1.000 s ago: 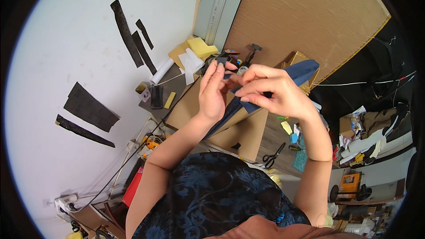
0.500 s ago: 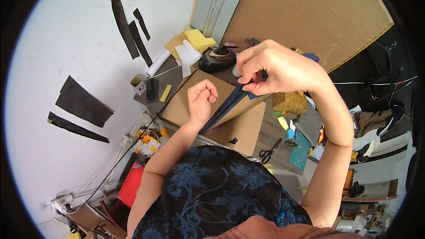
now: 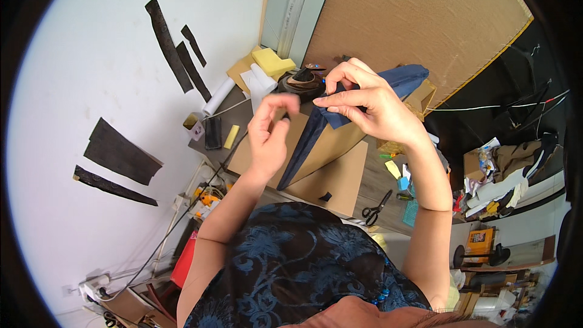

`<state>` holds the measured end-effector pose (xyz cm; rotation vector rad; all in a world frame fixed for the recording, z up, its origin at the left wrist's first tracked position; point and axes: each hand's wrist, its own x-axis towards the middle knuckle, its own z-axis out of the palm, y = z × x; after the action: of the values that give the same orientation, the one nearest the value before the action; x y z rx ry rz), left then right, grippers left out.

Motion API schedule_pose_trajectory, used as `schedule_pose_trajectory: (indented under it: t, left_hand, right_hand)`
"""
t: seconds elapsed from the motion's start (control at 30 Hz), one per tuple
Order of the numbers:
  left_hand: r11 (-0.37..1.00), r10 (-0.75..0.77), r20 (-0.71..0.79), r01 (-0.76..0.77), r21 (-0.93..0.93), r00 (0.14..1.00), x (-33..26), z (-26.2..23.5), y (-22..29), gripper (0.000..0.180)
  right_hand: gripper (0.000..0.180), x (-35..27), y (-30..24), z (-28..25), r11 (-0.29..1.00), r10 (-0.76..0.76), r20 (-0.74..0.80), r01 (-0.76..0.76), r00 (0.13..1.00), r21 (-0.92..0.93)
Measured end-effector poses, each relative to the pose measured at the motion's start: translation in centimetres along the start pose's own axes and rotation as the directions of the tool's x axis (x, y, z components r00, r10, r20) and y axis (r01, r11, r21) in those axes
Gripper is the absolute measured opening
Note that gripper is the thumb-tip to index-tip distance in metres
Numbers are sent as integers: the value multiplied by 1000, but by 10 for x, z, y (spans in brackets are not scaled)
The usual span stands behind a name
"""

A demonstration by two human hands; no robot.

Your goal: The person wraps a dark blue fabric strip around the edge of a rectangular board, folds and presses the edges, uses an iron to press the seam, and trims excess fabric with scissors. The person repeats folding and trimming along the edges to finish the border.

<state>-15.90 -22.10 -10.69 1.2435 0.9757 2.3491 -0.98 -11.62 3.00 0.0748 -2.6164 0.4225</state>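
Observation:
My right hand is raised above the table, thumb and fingers pinching the edge of a dark blue fabric piece. From the pinch the fabric hangs in a long narrow fold toward my body, and another part of it lies behind the hand at the right. To the left, my left hand is held up with bent fingers, apart from the fabric. Motion smears its fingertips, so whether anything is between them cannot be made out. Brown cardboard lies under the fabric, with a small dark scrap on it.
Black-handled scissors lie right of the cardboard, near a green cutting mat. Paper rolls, yellow foam and a yellow block are at the back left. A dark cable runs down along the left side.
My left hand has risen slightly and its fist has loosened. My right hand has shifted a little left and lower, still pinching the fabric. More fabric shows behind it.

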Motion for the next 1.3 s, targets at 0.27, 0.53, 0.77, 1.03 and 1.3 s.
schedule_pose_trajectory:
  t: [0.27, 0.53, 0.77, 1.03, 1.3]
  left_hand:
    - [915, -285, 213, 332, -230, 934, 8, -40, -23, 15]
    - [853, -348, 358, 451, -263, 866, 18, -49, -6, 13]
    - [939, 77, 436, -212, 270, 897, 33, -24, 19, 55]
    - [836, 312, 515, -488, 250, 798, 44, -9, 5, 39]
    - [812, 314, 585, -531, 243, 748, 55, -11, 5, 35]
  right_hand:
    - [35, -1, 8, 1, 999, -41, 3, 41, 999, -19]
    - [35, -5, 5, 4, 996, 17, -14, -18, 1000, -86]
    - [37, -19, 2, 13, 982, 6, -84, -22, 996, -186]
    - [45, -45, 16, 46, 961, -94, -382, -17, 919, -276]
    - [24, -47, 16, 73, 919, -229, -588, -28, 776, -394]
